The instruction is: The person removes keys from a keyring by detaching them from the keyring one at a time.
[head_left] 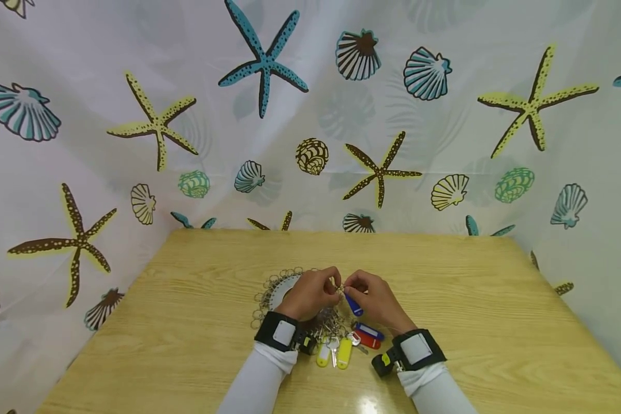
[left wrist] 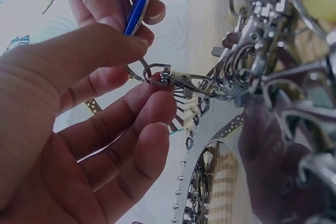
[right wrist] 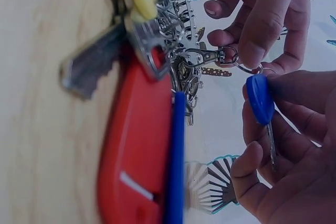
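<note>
Over the far side of a cluster of keys and clasps, both hands meet. My left hand (head_left: 309, 294) pinches a split key ring (left wrist: 137, 72) between thumb and fingers. That ring is linked to the loop of a silver swivel clasp (left wrist: 184, 80), whose other end leads toward the cluster of metal clasps (left wrist: 252, 51). My right hand (head_left: 376, 298) holds a blue key tag (head_left: 354, 305) by its ring end. A thin metal key blade (right wrist: 272, 145) shows below the tag in the right wrist view.
A round pale disc (head_left: 278, 294), edged with many small rings, lies partly under my left hand. Nearer me are yellow tags (head_left: 344, 353), a silver key (head_left: 333, 351), a red tag (head_left: 367, 340) and another blue tag (head_left: 371, 330). A patterned cloth (head_left: 310, 115) stands behind the wooden table (head_left: 186, 322).
</note>
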The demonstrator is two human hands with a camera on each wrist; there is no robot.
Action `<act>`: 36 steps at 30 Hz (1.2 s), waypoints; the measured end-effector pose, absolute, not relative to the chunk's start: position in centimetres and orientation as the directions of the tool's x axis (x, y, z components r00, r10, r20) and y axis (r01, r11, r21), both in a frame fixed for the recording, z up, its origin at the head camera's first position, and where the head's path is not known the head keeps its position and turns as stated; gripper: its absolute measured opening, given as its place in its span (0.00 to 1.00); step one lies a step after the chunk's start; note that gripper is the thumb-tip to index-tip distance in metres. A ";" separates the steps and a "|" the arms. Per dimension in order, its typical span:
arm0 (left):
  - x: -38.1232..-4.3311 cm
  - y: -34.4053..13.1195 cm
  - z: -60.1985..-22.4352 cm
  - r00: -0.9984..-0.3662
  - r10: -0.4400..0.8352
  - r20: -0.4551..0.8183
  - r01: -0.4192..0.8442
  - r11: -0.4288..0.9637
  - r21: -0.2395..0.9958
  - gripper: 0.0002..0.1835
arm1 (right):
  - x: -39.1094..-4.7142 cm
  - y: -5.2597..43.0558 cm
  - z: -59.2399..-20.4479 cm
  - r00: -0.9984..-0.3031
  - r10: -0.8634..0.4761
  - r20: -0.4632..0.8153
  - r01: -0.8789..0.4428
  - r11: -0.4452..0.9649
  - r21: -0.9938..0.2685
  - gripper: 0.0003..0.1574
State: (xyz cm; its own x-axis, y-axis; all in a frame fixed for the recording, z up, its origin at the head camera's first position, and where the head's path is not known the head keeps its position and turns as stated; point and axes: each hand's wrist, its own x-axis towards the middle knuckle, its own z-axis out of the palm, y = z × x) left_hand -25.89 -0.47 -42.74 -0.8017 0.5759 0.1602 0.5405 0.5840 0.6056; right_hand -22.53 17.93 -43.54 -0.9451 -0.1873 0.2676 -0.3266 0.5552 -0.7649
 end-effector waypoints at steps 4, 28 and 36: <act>-25.8 -0.3 -42.7 -0.800 0.576 0.168 0.545 0.581 0.605 0.07 | -22.6 18.1 -43.6 -0.945 -0.184 0.269 -0.326 0.557 -0.764 0.02; -26.1 0.1 -43.0 -0.774 0.586 0.238 0.601 0.563 0.568 0.07 | -22.7 18.5 -43.6 -0.913 -0.217 0.345 -0.406 0.575 -0.711 0.03; -26.0 -0.1 -43.2 -0.785 0.573 0.235 0.585 0.561 0.586 0.08 | -22.6 18.5 -43.8 -0.922 -0.226 0.314 -0.387 0.565 -0.729 0.02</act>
State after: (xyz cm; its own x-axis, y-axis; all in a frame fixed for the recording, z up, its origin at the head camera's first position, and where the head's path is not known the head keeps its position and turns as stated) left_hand -25.97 -0.12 -43.23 -0.7852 0.5728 0.2351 0.5847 0.5611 0.5859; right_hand -22.64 18.50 -43.81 -0.9220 -0.2264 0.3140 -0.3869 0.5649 -0.7288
